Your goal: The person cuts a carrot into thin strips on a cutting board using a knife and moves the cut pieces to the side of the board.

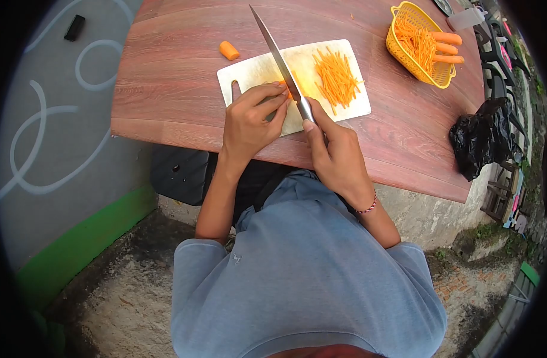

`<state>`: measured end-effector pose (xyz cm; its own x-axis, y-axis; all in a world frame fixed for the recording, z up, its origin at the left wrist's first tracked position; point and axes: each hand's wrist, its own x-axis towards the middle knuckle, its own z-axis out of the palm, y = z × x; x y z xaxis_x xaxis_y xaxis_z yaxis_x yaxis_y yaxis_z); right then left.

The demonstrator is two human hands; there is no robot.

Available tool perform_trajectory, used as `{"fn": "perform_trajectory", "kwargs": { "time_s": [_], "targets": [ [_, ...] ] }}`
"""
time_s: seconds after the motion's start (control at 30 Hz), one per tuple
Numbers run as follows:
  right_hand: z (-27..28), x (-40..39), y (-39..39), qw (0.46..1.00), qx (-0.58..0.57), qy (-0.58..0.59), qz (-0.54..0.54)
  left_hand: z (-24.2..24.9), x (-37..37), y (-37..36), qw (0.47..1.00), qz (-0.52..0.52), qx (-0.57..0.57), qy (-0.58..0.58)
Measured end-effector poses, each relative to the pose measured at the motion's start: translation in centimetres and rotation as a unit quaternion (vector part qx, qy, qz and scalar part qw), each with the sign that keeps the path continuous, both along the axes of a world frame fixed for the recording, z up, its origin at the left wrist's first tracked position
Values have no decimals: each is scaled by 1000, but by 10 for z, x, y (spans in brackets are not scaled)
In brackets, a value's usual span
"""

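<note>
A white cutting board lies on the reddish wooden table. My right hand grips the handle of a long knife, its blade angled over the board. My left hand presses its fingertips on a carrot piece beside the blade; most of that piece is hidden under the fingers. To the right of the knife, a heap of thin carrot strips rests on the board.
A carrot stub lies on the table left of the board. A yellow basket with carrot strips and whole carrots stands at the far right. A black plastic bag hangs off the table's right edge.
</note>
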<state>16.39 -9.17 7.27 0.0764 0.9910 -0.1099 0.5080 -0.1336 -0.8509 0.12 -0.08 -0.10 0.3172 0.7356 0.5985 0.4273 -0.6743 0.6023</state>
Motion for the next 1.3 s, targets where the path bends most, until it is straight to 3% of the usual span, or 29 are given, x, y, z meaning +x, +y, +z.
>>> {"fn": "perform_trajectory", "kwargs": {
  "time_s": [0.47, 0.6, 1.3],
  "targets": [
    [-13, -16, -10, 993, 94, -73, 5, 6, -1, -1, 1000, 0, -2, 25],
    [-13, -19, -12, 994, 76, -80, -14, 7, -2, -1, 1000, -9, -2, 30],
    [-27, -14, 28, 993, 106, -45, -9, 10, -4, -3, 999, -8, -27, 39]
  ]
}}
